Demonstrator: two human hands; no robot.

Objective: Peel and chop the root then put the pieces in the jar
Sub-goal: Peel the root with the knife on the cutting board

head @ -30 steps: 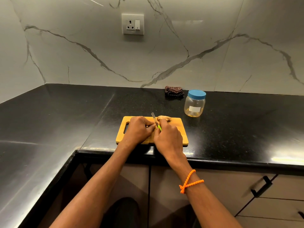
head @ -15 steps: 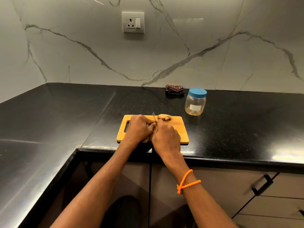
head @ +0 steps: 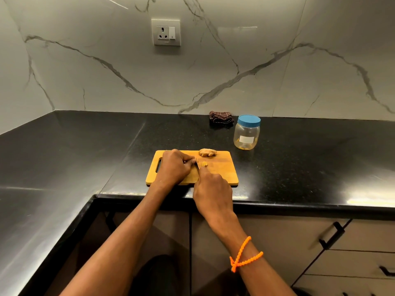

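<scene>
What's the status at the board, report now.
Right hand grips knife, left hand pins a piece. Root uncut at board's far edge. Jar lidded.

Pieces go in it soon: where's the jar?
In the head view, the jar stands on the counter, right of and behind the board, beside the cloth.

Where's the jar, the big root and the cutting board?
jar (head: pixel 246 133): head view, on its clear side wall.
big root (head: pixel 207 152): head view, on its middle.
cutting board (head: pixel 222 169): head view, on bare wood at the right.
</scene>
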